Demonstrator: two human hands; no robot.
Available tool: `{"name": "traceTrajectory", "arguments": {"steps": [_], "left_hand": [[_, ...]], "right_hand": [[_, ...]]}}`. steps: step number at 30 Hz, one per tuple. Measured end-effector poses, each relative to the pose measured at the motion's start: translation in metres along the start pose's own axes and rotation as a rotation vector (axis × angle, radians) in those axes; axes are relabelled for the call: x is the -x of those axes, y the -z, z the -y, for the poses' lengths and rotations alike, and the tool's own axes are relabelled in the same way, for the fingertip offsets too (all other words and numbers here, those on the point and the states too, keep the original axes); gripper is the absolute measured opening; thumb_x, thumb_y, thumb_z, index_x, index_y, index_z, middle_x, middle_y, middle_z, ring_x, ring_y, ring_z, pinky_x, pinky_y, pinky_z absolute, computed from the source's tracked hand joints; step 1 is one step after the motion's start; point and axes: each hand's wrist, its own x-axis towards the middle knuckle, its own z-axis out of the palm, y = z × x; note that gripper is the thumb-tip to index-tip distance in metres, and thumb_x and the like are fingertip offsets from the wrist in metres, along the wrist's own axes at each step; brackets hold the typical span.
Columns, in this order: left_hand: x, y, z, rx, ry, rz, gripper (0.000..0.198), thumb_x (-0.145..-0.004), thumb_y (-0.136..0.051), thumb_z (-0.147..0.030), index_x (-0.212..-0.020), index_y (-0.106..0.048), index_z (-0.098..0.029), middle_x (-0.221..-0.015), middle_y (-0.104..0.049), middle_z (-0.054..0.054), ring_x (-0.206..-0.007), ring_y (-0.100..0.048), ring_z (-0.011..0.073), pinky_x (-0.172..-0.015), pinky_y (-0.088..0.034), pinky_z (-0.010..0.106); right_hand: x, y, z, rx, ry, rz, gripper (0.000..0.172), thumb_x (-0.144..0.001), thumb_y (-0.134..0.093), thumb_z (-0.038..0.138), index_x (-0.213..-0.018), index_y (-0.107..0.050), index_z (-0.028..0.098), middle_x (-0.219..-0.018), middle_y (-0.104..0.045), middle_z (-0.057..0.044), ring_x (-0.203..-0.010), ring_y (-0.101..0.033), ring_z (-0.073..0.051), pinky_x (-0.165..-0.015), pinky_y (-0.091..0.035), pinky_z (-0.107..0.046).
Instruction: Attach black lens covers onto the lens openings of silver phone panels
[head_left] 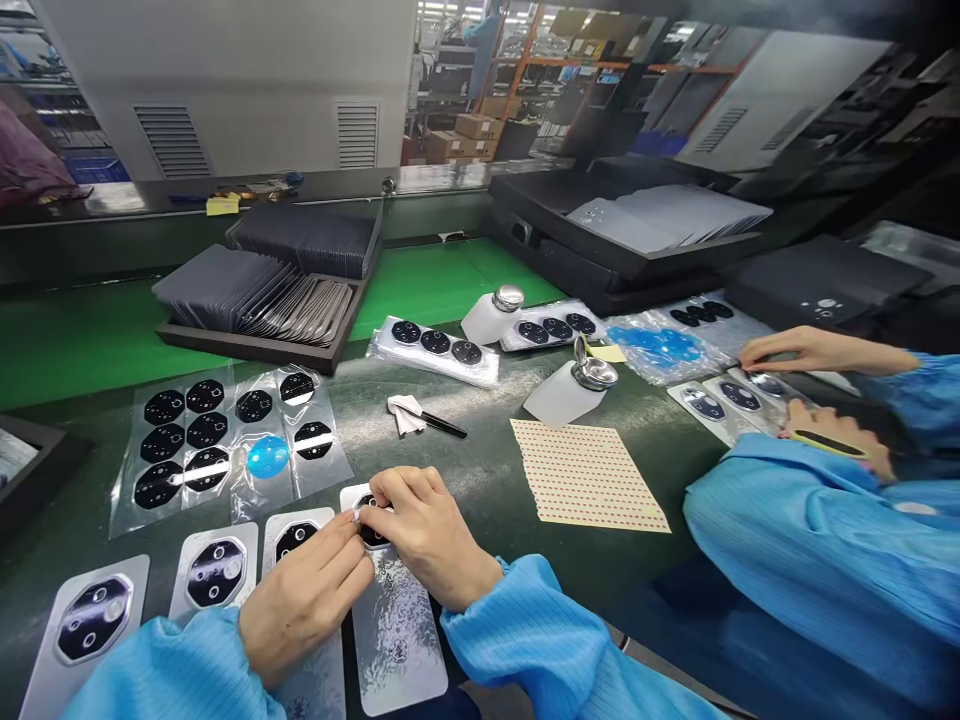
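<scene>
My left hand and my right hand meet at the top of a silvery phone back panel on the bench. Their fingertips are pinched close together over its black octagonal camera piece, mostly covered by my fingers. Whatever small thing they pinch is hidden. To the left lie more phone back panels, each bearing a dark octagonal piece with rings. One of them is partly under my left hand. Beyond my hands, clear film sheets carry several black discs and a blue disc.
Two dispenser bottles, a dotted yellow sheet, a black pen-like tool and packed strips of discs lie ahead. Racks of panels stand behind. At right, a co-worker's hands handle similar panels.
</scene>
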Motion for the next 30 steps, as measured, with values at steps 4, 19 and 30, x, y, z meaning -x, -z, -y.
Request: {"name": "traceTrajectory", "arguments": {"steps": [4,19,30], "left_hand": [[-0.001,0.000,0.000,0.002,-0.010,-0.014,0.029,-0.096,-0.035,0.000,-0.085,-0.060,-0.010,-0.085,-0.065,0.007,-0.096,-0.067,0.0205,-0.100,-0.054,0.039],[-0.003,0.000,0.004,0.200,0.044,0.019,0.026,-0.096,-0.036,-0.002,-0.082,-0.056,-0.013,-0.079,-0.060,0.002,-0.092,-0.065,0.0173,-0.106,-0.049,0.047],[0.044,0.063,0.020,0.306,0.223,-0.018,0.017,-0.095,-0.045,-0.003,-0.100,-0.060,-0.009,-0.098,-0.065,0.006,-0.104,-0.061,0.0147,-0.119,-0.033,0.041]], "right_hand": [[0.000,-0.001,0.000,0.044,0.048,0.005,0.024,-0.097,-0.048,0.011,-0.081,-0.065,0.019,-0.086,-0.060,-0.004,-0.086,-0.047,-0.017,-0.072,-0.033,-0.032],[-0.003,0.013,-0.022,-0.899,-0.519,-0.149,0.022,-0.096,-0.050,0.019,-0.098,-0.071,0.023,-0.090,-0.068,-0.003,-0.084,-0.064,-0.017,-0.074,-0.051,-0.030],[0.006,0.008,-0.020,-0.775,-0.623,-0.116,0.013,-0.089,-0.060,0.026,-0.078,-0.057,0.021,-0.067,-0.060,0.003,-0.055,-0.057,-0.010,-0.057,-0.046,-0.023]]}}
